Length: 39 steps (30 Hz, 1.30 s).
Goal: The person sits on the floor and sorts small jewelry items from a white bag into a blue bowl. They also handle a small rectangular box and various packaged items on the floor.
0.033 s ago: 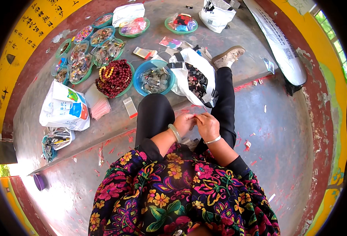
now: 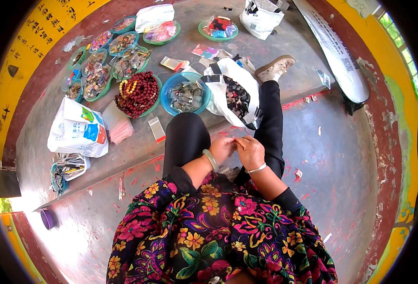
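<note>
My left hand [image 2: 222,149] and my right hand [image 2: 251,152] meet over my lap, between my knees. Both are closed, fingertips pinched together and touching. Whatever lies between them is too small or hidden to make out. A pale bangle [image 2: 211,160] circles my left wrist and a thin light bracelet [image 2: 256,168] my right. Just beyond the hands, an open white bag [image 2: 230,113] holds small dark and coloured pieces. Left of it stands a blue basin [image 2: 165,107] with small clear packets. A green basin beside that is heaped with dark red bead strings [image 2: 145,97], some yellow beads among them.
Several bowls of small packaged goods [image 2: 95,78] crowd the far left. A white printed bag [image 2: 79,130], pink-edged cards [image 2: 121,130], a small card [image 2: 157,129] and a tray of tool-like items [image 2: 71,165] lie left. A raised step edge [image 2: 138,165] crosses the floor; a long white board [image 2: 337,54] leans right.
</note>
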Each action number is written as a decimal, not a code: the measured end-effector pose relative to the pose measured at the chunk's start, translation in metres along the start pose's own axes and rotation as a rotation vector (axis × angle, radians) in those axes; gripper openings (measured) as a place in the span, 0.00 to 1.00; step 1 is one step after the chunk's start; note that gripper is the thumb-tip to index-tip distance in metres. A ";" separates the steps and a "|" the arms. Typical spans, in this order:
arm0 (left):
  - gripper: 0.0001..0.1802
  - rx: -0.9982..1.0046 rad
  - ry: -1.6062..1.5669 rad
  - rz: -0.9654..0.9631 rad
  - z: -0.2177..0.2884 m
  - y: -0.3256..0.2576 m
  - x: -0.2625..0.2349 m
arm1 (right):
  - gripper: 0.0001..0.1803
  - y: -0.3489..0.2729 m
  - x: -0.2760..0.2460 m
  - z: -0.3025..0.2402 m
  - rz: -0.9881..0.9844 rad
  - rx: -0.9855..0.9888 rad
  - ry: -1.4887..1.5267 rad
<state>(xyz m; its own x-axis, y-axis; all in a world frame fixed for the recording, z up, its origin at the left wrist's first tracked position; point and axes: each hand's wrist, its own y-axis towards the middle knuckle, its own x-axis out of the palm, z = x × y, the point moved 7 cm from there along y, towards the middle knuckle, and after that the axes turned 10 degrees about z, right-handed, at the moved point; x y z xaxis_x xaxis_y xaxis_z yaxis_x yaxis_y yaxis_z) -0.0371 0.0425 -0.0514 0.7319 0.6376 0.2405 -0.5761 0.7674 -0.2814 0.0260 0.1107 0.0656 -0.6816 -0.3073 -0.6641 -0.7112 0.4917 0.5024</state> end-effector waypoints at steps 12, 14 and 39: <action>0.09 0.186 0.340 0.034 0.021 -0.008 0.006 | 0.06 -0.005 0.004 -0.007 -0.010 -0.183 -0.178; 0.09 0.154 0.362 0.029 0.018 -0.008 0.005 | 0.05 -0.005 0.004 -0.009 -0.019 -0.184 -0.175; 0.13 0.317 0.556 0.028 0.032 -0.016 0.010 | 0.02 -0.006 0.002 -0.006 -0.108 -0.083 -0.167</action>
<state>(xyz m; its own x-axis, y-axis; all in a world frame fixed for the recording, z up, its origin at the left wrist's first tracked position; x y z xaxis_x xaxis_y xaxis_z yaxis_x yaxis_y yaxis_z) -0.0321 0.0389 -0.0142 0.7452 0.5931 -0.3048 -0.6152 0.7878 0.0286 0.0274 0.1023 0.0644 -0.5679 -0.2118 -0.7954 -0.7947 0.3927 0.4628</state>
